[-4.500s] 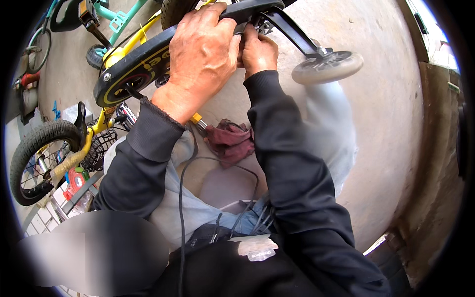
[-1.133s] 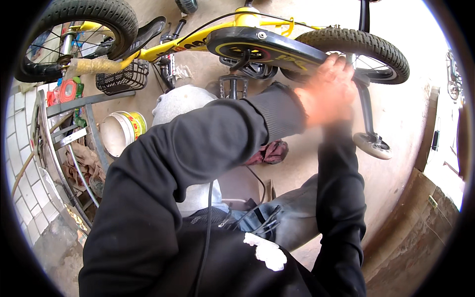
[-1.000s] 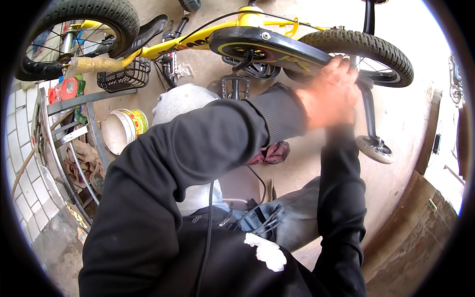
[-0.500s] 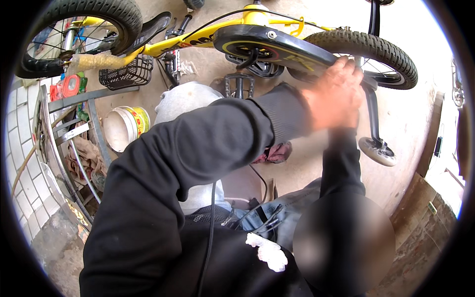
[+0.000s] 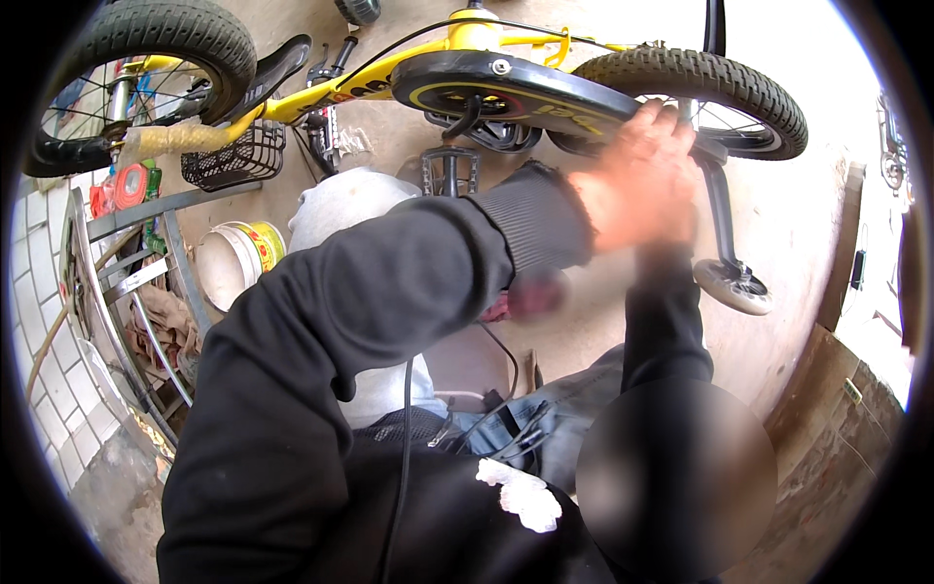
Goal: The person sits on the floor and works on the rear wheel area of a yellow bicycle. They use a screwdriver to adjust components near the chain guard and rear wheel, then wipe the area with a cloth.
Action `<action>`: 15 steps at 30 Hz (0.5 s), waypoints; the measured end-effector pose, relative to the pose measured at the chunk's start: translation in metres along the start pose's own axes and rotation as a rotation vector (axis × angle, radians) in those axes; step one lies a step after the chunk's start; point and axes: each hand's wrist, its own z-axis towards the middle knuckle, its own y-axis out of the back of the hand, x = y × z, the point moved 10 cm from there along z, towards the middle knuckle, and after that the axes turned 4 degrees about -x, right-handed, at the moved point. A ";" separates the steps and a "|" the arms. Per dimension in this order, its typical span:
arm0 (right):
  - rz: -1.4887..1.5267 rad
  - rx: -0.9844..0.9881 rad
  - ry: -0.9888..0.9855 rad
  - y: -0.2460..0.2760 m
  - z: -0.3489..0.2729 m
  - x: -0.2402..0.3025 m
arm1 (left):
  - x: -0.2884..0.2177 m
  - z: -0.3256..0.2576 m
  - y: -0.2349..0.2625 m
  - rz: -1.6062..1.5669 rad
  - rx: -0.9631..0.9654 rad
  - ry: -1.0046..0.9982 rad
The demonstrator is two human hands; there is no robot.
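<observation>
Since half a second ago, little is changed: the left hand (image 5: pixel 637 180) is kept at the rear of the small yellow bicycle (image 5: pixel 457 49), and the view is shifted only slightly. Compared with the frame from several seconds back, the whole bicycle is now seen across the top of the view, lying upside down on the concrete floor (image 5: pixel 817 224).

The left hand is blurred; it is laid against the end of the black chain guard (image 5: pixel 506 88), just beside the rear tyre (image 5: pixel 696 83), and whether its fingers are closed on anything cannot be told. The right hand is hidden behind the left, only its black sleeve (image 5: pixel 666 321) being seen below, so its grip cannot be told either.

A training wheel (image 5: pixel 735 287) is seen on its black strut just right of the hands. A black pedal (image 5: pixel 448 175) is seen below the chain guard. Farther left, a wire basket (image 5: pixel 233 161), a white bucket (image 5: pixel 233 263) and the front wheel (image 5: pixel 136 58) are seen.
</observation>
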 end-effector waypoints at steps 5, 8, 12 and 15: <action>0.021 0.013 0.005 -0.003 0.001 -0.001 | 0.002 0.003 -0.004 -0.095 0.114 0.057; 0.039 0.035 0.001 -0.010 0.002 -0.003 | 0.004 0.005 -0.004 -0.098 0.180 0.062; 0.048 0.062 0.006 -0.015 0.004 -0.005 | 0.003 0.004 0.000 -0.001 0.141 0.018; 0.029 0.005 0.074 0.007 0.011 -0.001 | -0.002 0.005 -0.008 0.018 0.115 -0.001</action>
